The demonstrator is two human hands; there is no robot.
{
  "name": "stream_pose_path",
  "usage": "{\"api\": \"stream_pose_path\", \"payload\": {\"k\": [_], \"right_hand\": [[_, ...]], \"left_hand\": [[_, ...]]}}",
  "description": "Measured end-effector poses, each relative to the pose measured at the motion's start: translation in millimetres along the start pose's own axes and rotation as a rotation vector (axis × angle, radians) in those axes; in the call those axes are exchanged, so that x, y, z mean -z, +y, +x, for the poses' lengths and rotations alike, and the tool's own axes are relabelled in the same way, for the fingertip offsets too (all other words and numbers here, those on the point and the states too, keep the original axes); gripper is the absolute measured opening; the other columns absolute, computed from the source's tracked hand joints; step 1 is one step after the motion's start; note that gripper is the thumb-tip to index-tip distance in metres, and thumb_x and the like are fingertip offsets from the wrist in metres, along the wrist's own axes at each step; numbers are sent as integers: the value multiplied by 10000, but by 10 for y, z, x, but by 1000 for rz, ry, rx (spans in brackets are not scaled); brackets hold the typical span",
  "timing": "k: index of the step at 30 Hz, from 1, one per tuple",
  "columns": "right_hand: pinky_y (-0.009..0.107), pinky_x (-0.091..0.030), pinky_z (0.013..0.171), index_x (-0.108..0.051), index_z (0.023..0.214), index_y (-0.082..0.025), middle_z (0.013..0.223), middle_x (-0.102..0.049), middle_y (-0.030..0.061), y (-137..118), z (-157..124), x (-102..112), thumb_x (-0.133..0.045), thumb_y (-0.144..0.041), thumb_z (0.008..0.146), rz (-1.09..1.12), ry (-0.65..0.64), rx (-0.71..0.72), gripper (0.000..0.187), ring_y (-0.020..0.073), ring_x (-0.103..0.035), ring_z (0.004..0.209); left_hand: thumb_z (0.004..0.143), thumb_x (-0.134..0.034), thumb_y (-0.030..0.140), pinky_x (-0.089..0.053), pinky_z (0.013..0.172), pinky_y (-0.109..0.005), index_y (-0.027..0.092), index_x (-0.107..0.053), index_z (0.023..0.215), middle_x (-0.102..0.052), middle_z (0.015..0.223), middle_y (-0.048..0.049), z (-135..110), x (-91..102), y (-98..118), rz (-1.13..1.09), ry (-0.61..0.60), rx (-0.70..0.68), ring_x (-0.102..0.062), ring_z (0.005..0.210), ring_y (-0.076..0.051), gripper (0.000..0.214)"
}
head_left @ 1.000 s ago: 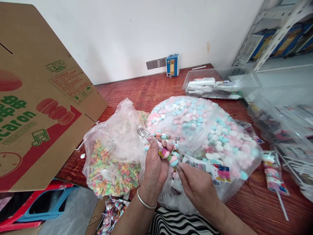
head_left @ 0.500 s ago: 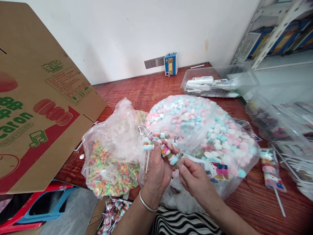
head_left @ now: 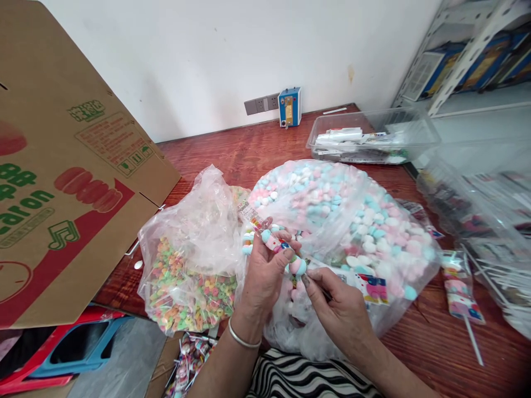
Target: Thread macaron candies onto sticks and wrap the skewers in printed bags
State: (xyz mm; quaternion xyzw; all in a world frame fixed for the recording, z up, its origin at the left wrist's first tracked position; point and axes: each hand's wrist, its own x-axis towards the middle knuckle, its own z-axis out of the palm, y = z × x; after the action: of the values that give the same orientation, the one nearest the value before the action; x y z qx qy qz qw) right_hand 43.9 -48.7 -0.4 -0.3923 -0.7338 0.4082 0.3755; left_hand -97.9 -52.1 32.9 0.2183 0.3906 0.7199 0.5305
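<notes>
1. Head view, my only feed. Progress: a wrapped candy pop (head_left: pixel 459 290) lies on the tabletop (head_left: pixel 435 354) at right, and I read it as finished. More wrapped candy sticks (head_left: pixel 191 359) are heaped by a cardboard flap (head_left: pixel 161 367) below the table edge; also done, I'd say.
2. Remaining: plenty, by my estimate. The marshmallow bag (head_left: pixel 323 188) and gummy-ring bag (head_left: pixel 213 237) both hold lots of loose pieces. I'd call the piece in hand mid-work; can't tell if its stack is complete.
3. That piece, a marshmallow skewer (head_left: pixel 296 266), is between my hands, over the front of the marshmallow bag. Tilted, pink/white/pale-blue pieces in a row. A printed clear wrapper (head_left: pixel 247 211) pokes out beyond; can't tell whether it encloses the skewer.
4. My left hand (head_left: pixel 265 271) grasps the skewer, fingers curled around. My right hand (head_left: pixel 338 307) pinches its lower end.
</notes>
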Motion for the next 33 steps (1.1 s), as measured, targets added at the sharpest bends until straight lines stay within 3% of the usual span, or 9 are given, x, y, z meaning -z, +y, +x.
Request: {"api": "stream_pose_path", "payload": {"k": [8, 15, 17, 21, 25, 30, 33], "right_hand": [[232, -423, 553, -589, 836, -223, 686, -650, -14, 2, -51, -32, -503, -260, 945, -5, 10, 4, 144, 138, -592, 584], [229, -433, 551, -602, 852, -210, 708, -654, -2, -10, -65, -39, -494, -274, 957, 87, -11, -60, 163, 141, -598, 611], [223, -437, 542, -613, 877, -206, 698, -653, -7, -9, -54, -42, -501, -264, 957, 65, -11, -39, 150, 135, -595, 591], [227, -422, 507, -616, 1033, -172, 644, -617, -21, 43, -53, -55, -534, -218, 944, -179, 123, 171, 129, 129, -565, 509], [264, -450, 604, -616, 1004, -151, 740, -674, 41, 90, -79, -59, -517, -178, 958, -406, 181, 428, 112, 173, -645, 638], [222, -445, 578, -578, 892, -187, 719, -629, -4, 53, -72, -74, -485, -188, 973, -102, 93, 143, 124, 128, -602, 610], [217, -462, 617, -591, 879, -200, 755, -634, -9, 44, -39, -77, -506, -217, 970, -11, 108, 72, 126, 129, -601, 659]], "left_hand": [[797, -713, 170, -470, 1000, -414, 263, -484, 1290, -665, 1026, -27, -82, -35, -96, 40, -14, -46, -680, 983, -198, 551], [720, -791, 238, -442, 1033, -432, 277, -523, 1267, -624, 1234, -76, -82, -49, -25, -191, -82, 28, -609, 1150, -254, 610], [745, -776, 266, -472, 989, -396, 255, -555, 1232, -654, 1121, -56, -31, -18, 6, -271, -65, 52, -643, 1040, -211, 535], [839, -693, 231, -515, 827, -284, 194, -610, 1114, -577, 760, 33, 69, -2, 10, -329, 20, 77, -589, 698, -89, 290], [882, -652, 302, -509, 740, -249, 176, -623, 1030, -494, 674, 47, 59, -83, -68, -326, 38, 56, -535, 640, -81, 197], [918, -596, 298, -507, 811, -301, 183, -631, 988, -454, 634, 50, -77, -203, -231, -313, -21, 52, -516, 619, -86, 139], [934, -565, 303, -503, 857, -320, 186, -636, 1011, -523, 701, 21, -101, -200, -250, -337, -35, 85, -571, 715, -108, 157]]}}
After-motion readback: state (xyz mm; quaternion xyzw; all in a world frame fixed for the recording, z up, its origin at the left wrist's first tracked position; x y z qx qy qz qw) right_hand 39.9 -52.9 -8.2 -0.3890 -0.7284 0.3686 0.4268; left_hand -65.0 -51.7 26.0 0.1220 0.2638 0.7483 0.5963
